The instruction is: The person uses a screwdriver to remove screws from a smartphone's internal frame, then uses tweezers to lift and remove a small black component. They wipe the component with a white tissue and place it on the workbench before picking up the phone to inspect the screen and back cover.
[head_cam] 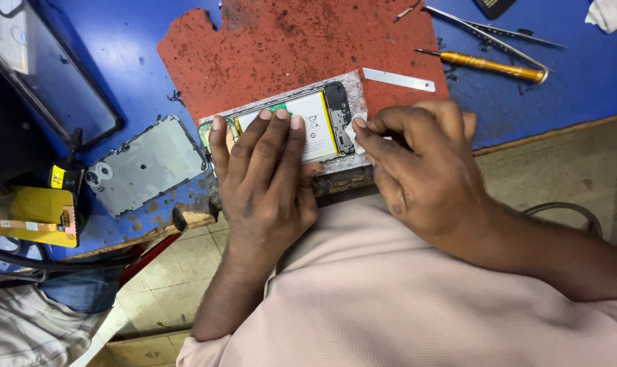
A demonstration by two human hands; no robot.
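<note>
On red mat (267,47): left hand (264,170) pins opened phone (301,122); right hand (413,160) pinches white scrap (358,126).

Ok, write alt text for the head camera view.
A left hand presses flat on an opened phone with its battery showing, while the right hand pinches a small white scrap at its end. Tweezers and a yellow screwdriver lie beyond.

Rough red mat (281,47), glossy metal tweezers (485,30)
</note>
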